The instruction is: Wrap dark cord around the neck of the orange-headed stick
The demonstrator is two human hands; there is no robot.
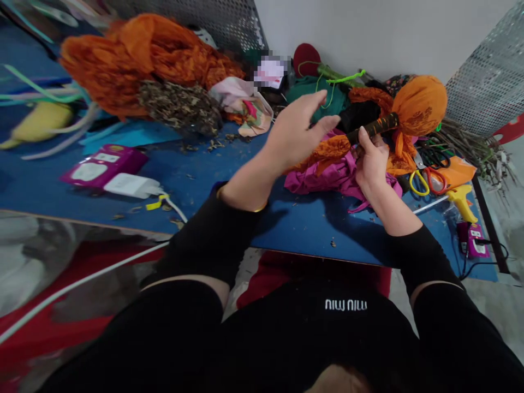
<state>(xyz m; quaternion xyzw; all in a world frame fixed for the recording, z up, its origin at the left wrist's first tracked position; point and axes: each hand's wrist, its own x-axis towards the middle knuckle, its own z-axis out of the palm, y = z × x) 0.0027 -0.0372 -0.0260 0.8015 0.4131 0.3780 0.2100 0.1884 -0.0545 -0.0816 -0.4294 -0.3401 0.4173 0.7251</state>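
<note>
My right hand (pixel 371 161) is closed around a dark, cord-wrapped handle (pixel 374 127). At the handle's upper right end sits a round orange cloth bundle (pixel 421 103) with loose fabric gathered below it. Twisted orange cloth (pixel 327 153) trails from the other end towards the left. My left hand (pixel 297 131) is raised to the left of the handle, its fingers apart and nothing visible in them. Beneath both hands, bright pink cloth (pixel 315 177) lies crumpled on the blue table (pixel 303 229).
To the left are an orange cloth heap (pixel 151 49), dried plant matter (pixel 180 106) and a purple power strip (pixel 106 166) with a white plug. Scissors (pixel 428 181), a yellow glue gun (pixel 462 202) and twigs (pixel 478 142) lie right. Green cloth (pixel 305 93) is behind.
</note>
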